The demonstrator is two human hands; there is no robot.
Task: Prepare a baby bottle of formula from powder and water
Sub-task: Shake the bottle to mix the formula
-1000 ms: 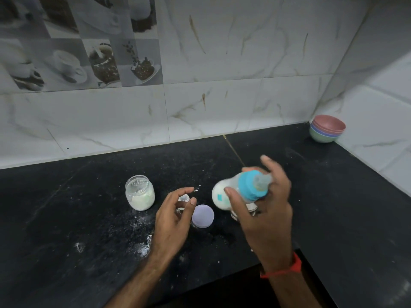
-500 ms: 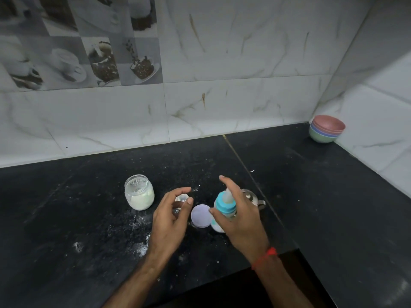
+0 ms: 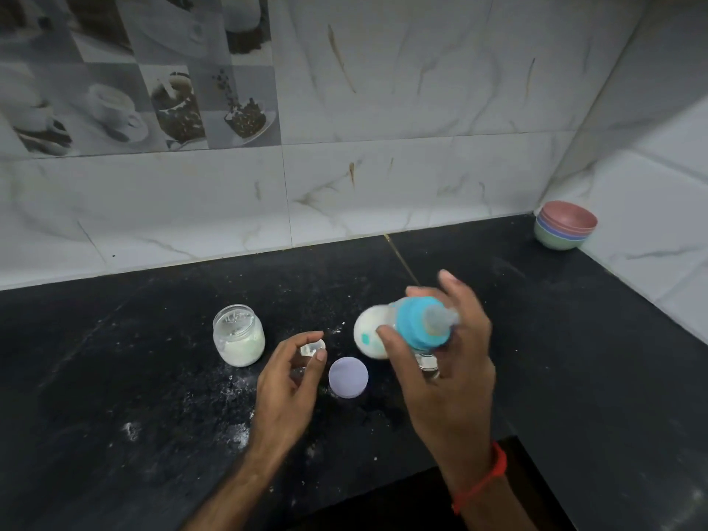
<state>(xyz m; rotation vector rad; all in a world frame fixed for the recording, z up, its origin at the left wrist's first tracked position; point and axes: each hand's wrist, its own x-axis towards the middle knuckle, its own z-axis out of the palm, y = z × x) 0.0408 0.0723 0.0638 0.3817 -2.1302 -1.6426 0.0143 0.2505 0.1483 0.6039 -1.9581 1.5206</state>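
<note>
Up it comes! We see the baby bottle (image 3: 398, 331), upright by the counter half a second ago, now lifted and tipped on its side, long axis near level, teat toward us and right, milky base pointing left. Our right hand (image 3: 440, 377) clamps its blue collar. Our left hand (image 3: 287, 381) hovers loosely curled, fingers apart, holding nothing, beside the lilac lid (image 3: 348, 377).
</note>
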